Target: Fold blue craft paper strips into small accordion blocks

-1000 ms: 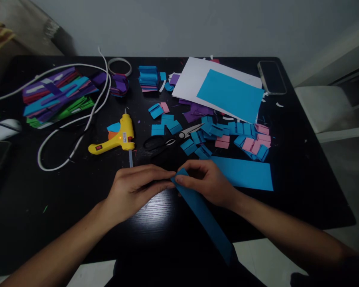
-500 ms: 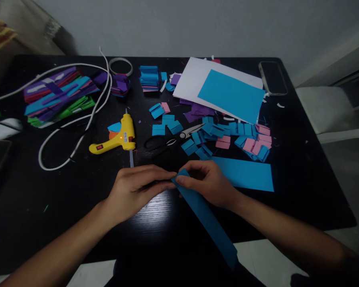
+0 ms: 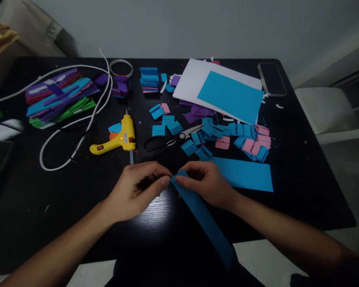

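A long blue paper strip [image 3: 205,215] slants from between my hands down towards the table's front edge. My right hand [image 3: 208,183] pinches its upper end, thumb on top and fingers curled behind. At the strip's top left corner, my left hand [image 3: 140,189] is closed, thumb and index fingertip meeting at the paper. Just behind my right hand lies a wider blue paper piece [image 3: 251,174]. Black-handled scissors [image 3: 173,139] rest beyond my hands, beside several small folded blue and pink paper pieces [image 3: 223,142].
A yellow glue gun [image 3: 127,133] with a lit orange light lies left of the scissors. White cable [image 3: 92,113] loops near bundled coloured paper strips [image 3: 60,95]. White paper sheets [image 3: 187,79] carry a blue sheet [image 3: 231,95]. A phone [image 3: 272,79] lies at the back right.
My left hand's fingers have bent and its thumb has shifted up and left along the strip's corner. The strip's lower end has swung slightly left. My right hand keeps its hold.
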